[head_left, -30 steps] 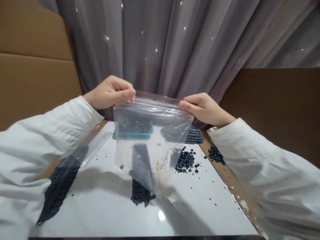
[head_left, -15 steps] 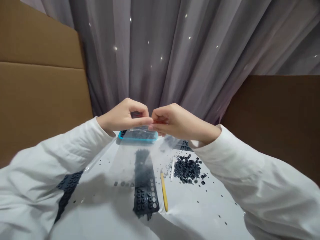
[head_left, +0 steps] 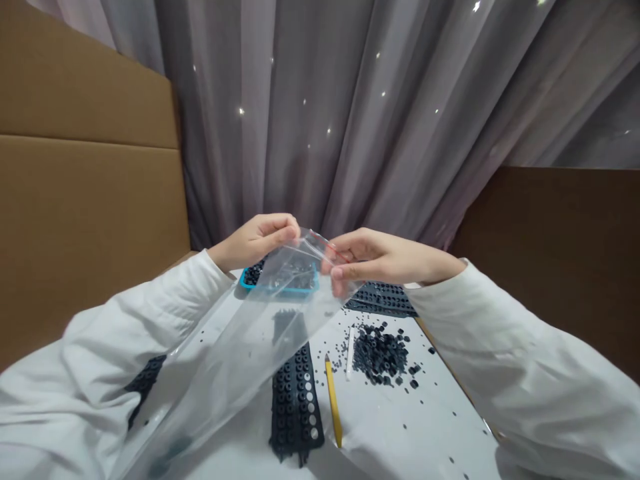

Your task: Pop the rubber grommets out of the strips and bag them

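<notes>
At the lower centre of the frame, a black molded rubber sheet (head_left: pixel 297 400) lies beside a yellow craft knife (head_left: pixel 334 407). Above them, the clear zip bag (head_left: pixel 240 340) slants to the lower left, its top corner pinched in the left hand's fingers (head_left: pixel 284 235); its red-striped edge meets the right hand's loosely curled fingers (head_left: pixel 340 272). Beyond, a blue-rimmed tray (head_left: pixel 280 288) holds black pieces.

Both my arms in loose white long sleeves (head_left: pixel 165 313), plain, creased, gathered in soft folds; cuffs close at wrists. My fingers (head_left: pixel 280 235) bare, ungloved.
</notes>
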Available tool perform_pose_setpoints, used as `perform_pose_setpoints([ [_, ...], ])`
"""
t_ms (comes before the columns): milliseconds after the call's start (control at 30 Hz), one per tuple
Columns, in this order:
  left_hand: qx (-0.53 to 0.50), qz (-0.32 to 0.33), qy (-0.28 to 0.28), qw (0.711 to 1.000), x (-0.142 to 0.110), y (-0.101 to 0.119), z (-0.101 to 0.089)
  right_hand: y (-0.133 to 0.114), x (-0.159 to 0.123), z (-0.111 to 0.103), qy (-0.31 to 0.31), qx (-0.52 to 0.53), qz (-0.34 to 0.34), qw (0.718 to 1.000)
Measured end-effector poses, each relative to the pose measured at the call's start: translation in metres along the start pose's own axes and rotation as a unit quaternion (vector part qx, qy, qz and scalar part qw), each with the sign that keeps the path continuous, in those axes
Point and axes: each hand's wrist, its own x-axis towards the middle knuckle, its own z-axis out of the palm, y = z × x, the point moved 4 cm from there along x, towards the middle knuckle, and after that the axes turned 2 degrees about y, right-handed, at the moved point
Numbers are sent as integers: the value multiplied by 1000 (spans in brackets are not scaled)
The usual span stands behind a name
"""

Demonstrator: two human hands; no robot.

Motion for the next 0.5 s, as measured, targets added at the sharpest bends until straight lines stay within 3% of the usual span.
perform_pose_setpoints([
  [100,19,29,-11,999,3,4,5,-6,13,2,50,38,-65,996],
  [267,46,89,91,991,-4,8,-12,-6,35,7,73,63,-168,981],
  [400,121,98,138,978,-25,18,-39,-13,57,16,72,60,-225,970],
  [500,210,117,207,948,-48,36,-69,-24,68,20,75,3,-260,963],
])
